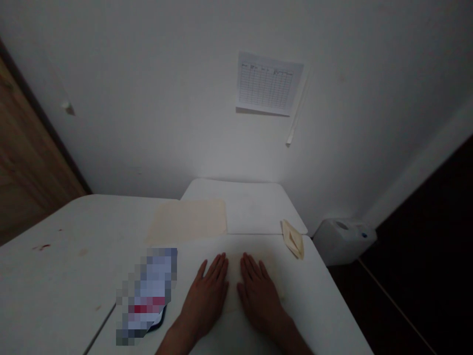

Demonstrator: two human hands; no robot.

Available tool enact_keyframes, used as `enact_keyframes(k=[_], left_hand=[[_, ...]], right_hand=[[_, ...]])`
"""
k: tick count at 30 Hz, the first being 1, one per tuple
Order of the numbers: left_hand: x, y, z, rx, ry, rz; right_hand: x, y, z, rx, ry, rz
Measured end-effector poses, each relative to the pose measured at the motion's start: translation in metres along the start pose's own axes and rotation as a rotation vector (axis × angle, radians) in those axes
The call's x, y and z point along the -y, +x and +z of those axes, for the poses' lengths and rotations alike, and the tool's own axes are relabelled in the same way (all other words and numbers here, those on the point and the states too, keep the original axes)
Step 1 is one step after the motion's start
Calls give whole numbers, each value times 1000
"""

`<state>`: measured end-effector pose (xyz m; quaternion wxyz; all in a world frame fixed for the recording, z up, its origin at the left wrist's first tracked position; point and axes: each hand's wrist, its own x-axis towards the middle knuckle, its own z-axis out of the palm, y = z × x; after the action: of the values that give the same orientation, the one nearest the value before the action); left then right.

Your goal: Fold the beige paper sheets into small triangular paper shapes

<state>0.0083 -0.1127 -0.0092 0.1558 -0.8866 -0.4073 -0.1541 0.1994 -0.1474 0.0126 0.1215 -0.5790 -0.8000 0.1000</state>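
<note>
My left hand [205, 298] and my right hand [260, 298] lie flat and palm down on a white table [55, 261], fingers spread and holding nothing. Between and under them is a faint beige patch [234, 276], perhaps thin paper or cloth. Left of my left hand lies a pixelated, blurred object [146, 296] with a dark edge, and I cannot tell what it is. Ahead of my hands are a cream sheet [186, 222] and a white board [251, 207]. A folded cream piece of paper or cloth [293, 239] lies ahead of my right hand.
A printed table sheet [268, 84] is fixed to the white wall behind the table. A white plastic box [343, 241] stands on the floor beyond the right table edge. A brown wooden door or panel [29, 148] stands at far left. Small reddish marks dot the table's left side.
</note>
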Motion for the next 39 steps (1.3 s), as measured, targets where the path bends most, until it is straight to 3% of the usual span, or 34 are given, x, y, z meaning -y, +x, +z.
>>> enact_keyframes(k=[12,19,25,33,36,39], left_hand=[[1,1,0,12,-43,-35],[1,3,-3,10,-49,-33],[1,2,0,-14,-48,-32],[2,1,1,-8,-86,-34],[2,1,0,4,-102,-44],[2,1,-1,14,-115,-59]], right_hand=[[-37,-19,-6,17,-107,154],[-45,-20,-4,23,-151,251],[-40,-19,0,-50,-173,300],[3,6,2,-28,-9,-27],[5,14,4,-8,7,-11],[-8,12,5,-7,-18,54]])
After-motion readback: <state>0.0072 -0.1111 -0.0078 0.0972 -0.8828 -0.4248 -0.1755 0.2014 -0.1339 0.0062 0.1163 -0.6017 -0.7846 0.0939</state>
